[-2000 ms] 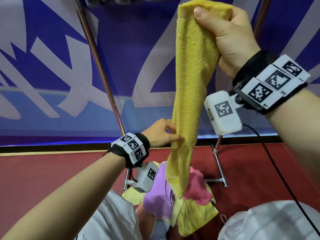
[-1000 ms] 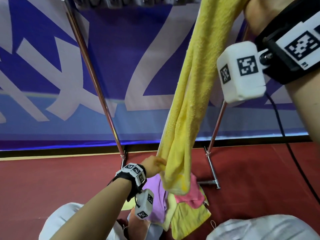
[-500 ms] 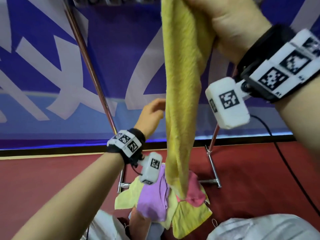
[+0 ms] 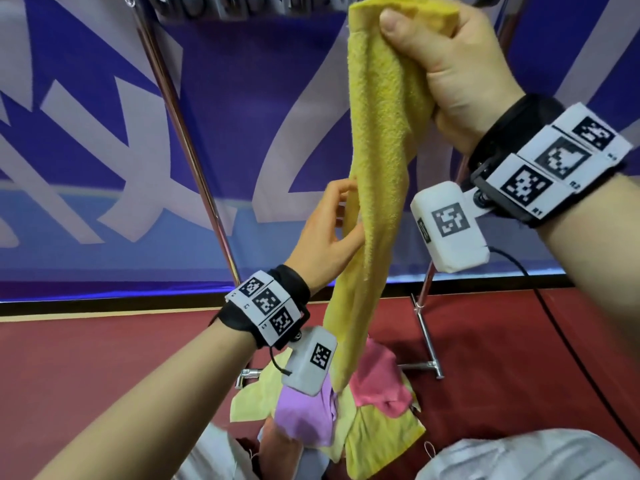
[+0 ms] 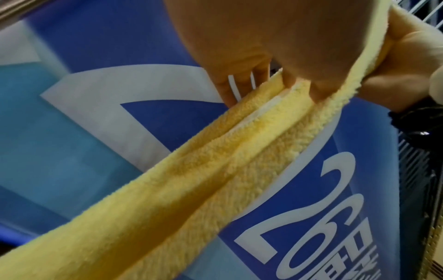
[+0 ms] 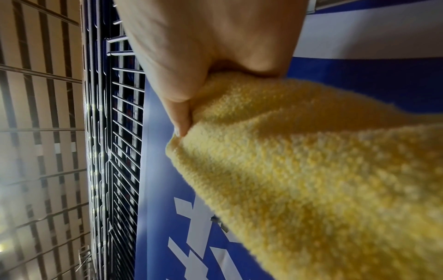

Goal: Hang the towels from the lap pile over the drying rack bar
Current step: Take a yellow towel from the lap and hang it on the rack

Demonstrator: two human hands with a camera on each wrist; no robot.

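A yellow towel [image 4: 377,168] hangs as a long bunched strip in front of me. My right hand [image 4: 415,39] grips its upper end in a fist, close under the drying rack's top bars [image 4: 214,5]. Halfway down, my left hand [image 4: 346,216] pinches the towel's left edge between thumb and fingers. The left wrist view shows those fingers [image 5: 239,83] tucked behind the folded towel [image 5: 203,180]. In the right wrist view the towel [image 6: 311,161] is bunched in my fist [image 6: 191,106] beside the rack's wire bars [image 6: 124,113]. The towel's lower end dangles above the lap pile [image 4: 311,410] of purple, pink and pale yellow cloths.
The rack's slanted metal left leg [image 4: 187,143] and right foot [image 4: 429,344] stand on a red floor [image 4: 86,358] before a blue and white banner [image 4: 86,168]. A black cable [image 4: 554,323] trails from my right wrist. My right knee [image 4: 519,459] is at the bottom right.
My left hand rose from the towel's bottom end to its middle and now pinches its edge. My right hand came down slightly, so the towel's top is in view.
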